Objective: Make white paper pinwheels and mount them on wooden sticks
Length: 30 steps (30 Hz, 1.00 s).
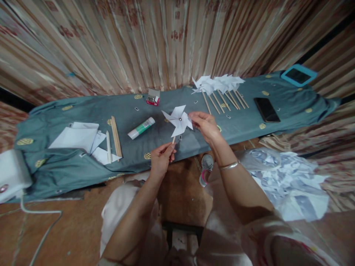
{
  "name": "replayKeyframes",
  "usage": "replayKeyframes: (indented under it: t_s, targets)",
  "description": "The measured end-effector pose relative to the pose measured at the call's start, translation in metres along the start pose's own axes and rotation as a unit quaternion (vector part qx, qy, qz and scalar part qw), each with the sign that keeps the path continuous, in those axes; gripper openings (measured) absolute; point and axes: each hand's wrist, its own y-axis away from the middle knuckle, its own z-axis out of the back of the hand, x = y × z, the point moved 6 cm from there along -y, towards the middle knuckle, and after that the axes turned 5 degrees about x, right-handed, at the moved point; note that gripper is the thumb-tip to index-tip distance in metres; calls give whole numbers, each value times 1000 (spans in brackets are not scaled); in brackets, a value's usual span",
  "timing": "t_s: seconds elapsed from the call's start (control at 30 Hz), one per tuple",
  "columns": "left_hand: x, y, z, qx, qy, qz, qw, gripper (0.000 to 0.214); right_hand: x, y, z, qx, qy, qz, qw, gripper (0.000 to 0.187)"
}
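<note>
I hold a white paper pinwheel [178,120] on a wooden stick above the near edge of a grey-blue cloth-covered table [83,111]. My left hand [161,157] is closed round the lower end of the stick. My right hand [204,125] pinches the pinwheel's right blade between thumb and fingers; a bangle sits on that wrist. A metal pin shows at the pinwheel's centre.
Several finished pinwheels [219,90] lie at the back right. A glue stick [141,128], pin box [152,98], paper sheets [77,138], wooden sticks [116,136], black phone [266,109] and blue-cased tablet [298,75] lie on the cloth. A bag of paper scraps [288,181] rests right.
</note>
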Motion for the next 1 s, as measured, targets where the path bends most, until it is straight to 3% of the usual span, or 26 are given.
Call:
replayKeyframes:
  t_s: [0.43, 1.0]
  targets:
    - [0, -1, 2, -2, -9, -4, 1000, 35, -5, 1, -2, 10, 8, -3, 1000, 25]
    - [-3, -1, 4, -13, 0, -22, 1000, 32, -5, 13, -5, 11, -34, -59, 998, 19]
